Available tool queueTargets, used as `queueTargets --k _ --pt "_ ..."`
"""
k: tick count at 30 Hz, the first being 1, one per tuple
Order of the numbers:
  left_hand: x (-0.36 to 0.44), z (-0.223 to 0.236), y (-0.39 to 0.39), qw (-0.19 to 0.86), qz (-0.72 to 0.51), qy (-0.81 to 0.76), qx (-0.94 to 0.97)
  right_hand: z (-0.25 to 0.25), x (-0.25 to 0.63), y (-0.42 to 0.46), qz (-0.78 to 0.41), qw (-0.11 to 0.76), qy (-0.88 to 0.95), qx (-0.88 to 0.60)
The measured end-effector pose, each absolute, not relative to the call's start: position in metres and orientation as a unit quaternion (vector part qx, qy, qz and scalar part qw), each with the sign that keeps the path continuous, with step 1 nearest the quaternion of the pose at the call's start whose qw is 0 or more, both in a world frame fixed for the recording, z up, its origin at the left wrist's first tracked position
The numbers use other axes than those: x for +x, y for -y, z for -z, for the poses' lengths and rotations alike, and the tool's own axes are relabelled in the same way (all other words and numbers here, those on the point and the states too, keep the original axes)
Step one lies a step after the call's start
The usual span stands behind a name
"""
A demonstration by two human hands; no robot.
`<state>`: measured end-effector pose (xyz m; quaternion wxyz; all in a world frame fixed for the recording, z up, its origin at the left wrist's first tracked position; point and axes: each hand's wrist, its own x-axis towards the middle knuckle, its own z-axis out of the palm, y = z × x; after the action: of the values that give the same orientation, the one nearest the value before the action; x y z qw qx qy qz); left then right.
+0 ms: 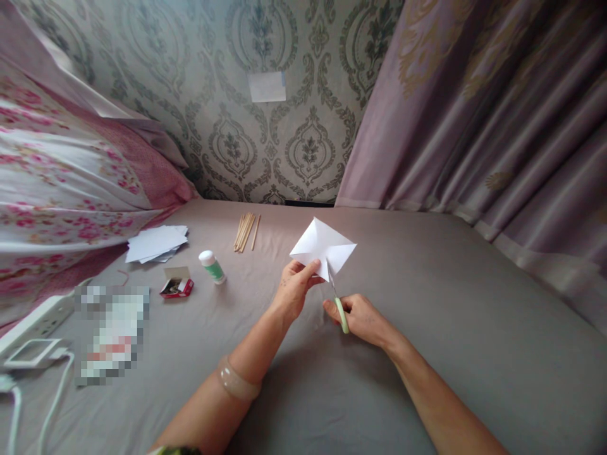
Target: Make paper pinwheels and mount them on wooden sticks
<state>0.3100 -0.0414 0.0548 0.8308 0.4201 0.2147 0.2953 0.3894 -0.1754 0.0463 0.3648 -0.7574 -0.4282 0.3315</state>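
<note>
White paper (317, 238), one square sheet, is grasped at its near side by the left hand (294, 285), thumb on top, above the grey cloth. One pair of green-handled scissors (341, 315) is gripped in the right hand (363, 320), the blades at the sheet's near corner. One bangle (238, 380) circles the left forearm. Farther left stand one glue stick (212, 267) and, near it, one open red box (177, 288). Behind these lie one pile of sheets (156, 244) and one bunch of sticks (244, 232), both too overlapped to count, with one stick (256, 232) just beside the bunch. One power strip (40, 322) is at far left.
</note>
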Motion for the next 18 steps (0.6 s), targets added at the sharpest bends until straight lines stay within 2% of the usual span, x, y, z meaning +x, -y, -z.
queueTargets --k 6,10,13,15,18 --pt "0.31 -0.042 0.028 0.818 -0.302 -0.232 0.431 -0.05 0.393 0.193 -0.415 0.262 0.484 -0.725" --pt "0.307 -0.034 0.014 0.8 -0.278 -0.257 0.466 -0.053 0.405 0.218 -0.414 0.199 0.459 -0.76" --pt "0.303 -0.029 0.008 0.778 -0.236 -0.265 0.518 -0.052 0.419 0.242 -0.342 0.164 0.382 -0.843" --pt "0.299 -0.027 0.006 0.757 -0.194 -0.264 0.566 -0.052 0.429 0.258 -0.236 0.094 0.32 -0.913" --pt "0.295 -0.027 0.007 0.719 -0.154 -0.261 0.626 -0.053 0.444 0.281 -0.142 -0.016 0.248 -0.958"
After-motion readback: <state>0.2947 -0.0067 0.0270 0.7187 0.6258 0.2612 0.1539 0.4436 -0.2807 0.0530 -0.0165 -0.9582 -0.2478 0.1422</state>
